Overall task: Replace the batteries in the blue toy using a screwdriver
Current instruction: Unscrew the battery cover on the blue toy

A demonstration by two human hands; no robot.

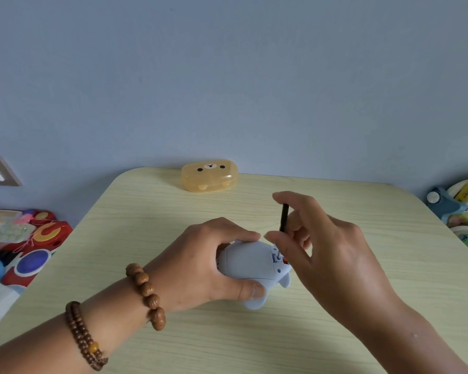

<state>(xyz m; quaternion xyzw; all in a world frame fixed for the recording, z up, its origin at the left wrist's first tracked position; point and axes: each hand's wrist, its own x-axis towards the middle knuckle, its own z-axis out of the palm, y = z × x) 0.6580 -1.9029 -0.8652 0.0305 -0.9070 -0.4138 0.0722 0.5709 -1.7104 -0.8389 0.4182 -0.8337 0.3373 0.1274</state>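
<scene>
Left hand (200,261) wrapped around the pale blue plastic toy (250,265), pinning it underside-up mid-table on the light wood-grain table (146,211). Right hand (333,255) pinches a slim black screwdriver (284,217) between thumb and fingertips, upright, tip down at the toy's right end. Translucent yellow bear-face case (210,175) sits closed at the far edge.

My left hand (200,261) gripped smooth matt plastic, the blue toy (250,267) (on the table (152,238), pale wood-grain laminate).
</scene>
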